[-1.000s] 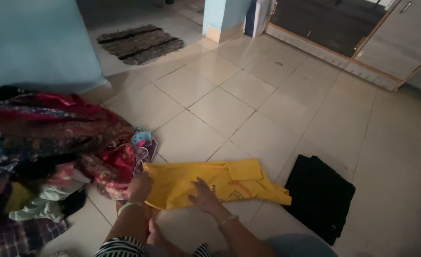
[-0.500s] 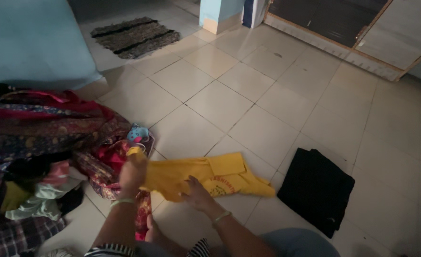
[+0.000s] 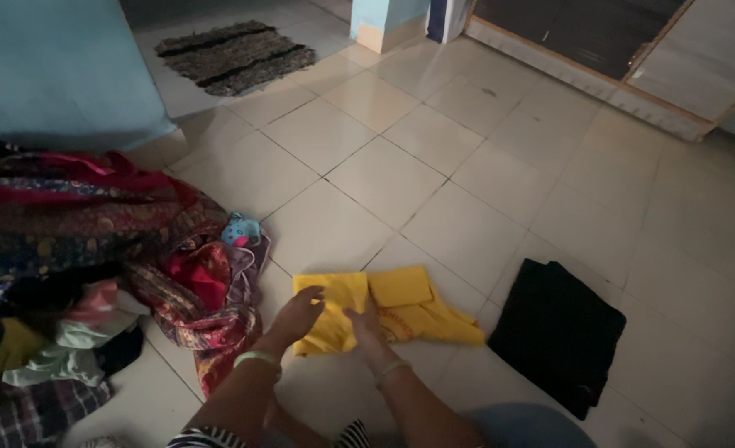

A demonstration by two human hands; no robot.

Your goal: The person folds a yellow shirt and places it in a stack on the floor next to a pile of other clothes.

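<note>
Yellow shirt [image 3: 384, 311], soft and light, lies half-folded under our left hand [image 3: 299, 314] and right hand [image 3: 366, 328], both pressing flat, open-palmed, best pinched at its edges.

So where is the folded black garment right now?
The folded black garment lies on the tiled floor, lower right in the head view, just right of the yellow shirt.

A shirt [image 3: 388, 311] is being kept flat on the floor [image 3: 467, 182], and both hands are lying on it, the left hand [image 3: 299, 312] beside the right hand [image 3: 366, 328]. A pile [image 3: 77, 265] of clothes is lying to the left. A folded garment [image 3: 558, 332] is lying to the right, apart from the shirt. A mat [image 3: 234, 56] is lying far behind.
</note>
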